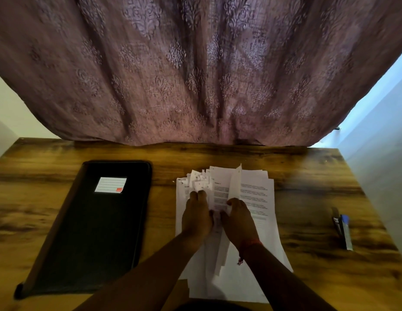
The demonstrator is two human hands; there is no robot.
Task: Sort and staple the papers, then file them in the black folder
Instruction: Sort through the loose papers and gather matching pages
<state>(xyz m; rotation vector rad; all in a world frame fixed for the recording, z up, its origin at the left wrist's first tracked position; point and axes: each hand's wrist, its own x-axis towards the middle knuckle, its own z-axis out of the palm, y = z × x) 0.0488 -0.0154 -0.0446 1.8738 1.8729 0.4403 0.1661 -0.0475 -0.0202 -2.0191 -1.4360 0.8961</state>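
A loose pile of white printed papers (258, 194) lies in the middle of the wooden desk, with several sheets lifted and fanned up at its centre. My left hand (196, 216) presses on the left part of the pile, fingers closed over raised sheets. Beside it, my right hand (239, 218) grips the lifted sheets from the right; a red thread is tied around that wrist. A closed black folder (94, 227) with a white label lies flat at the left, apart from the papers. At the desk's right side rests a blue and silver stapler (342, 227), untouched.
The wooden desk (307, 176) ends at a purple patterned curtain (195, 75) hanging along its far edge. A pale wall stands close to the right edge of the desk, and another at the far left.
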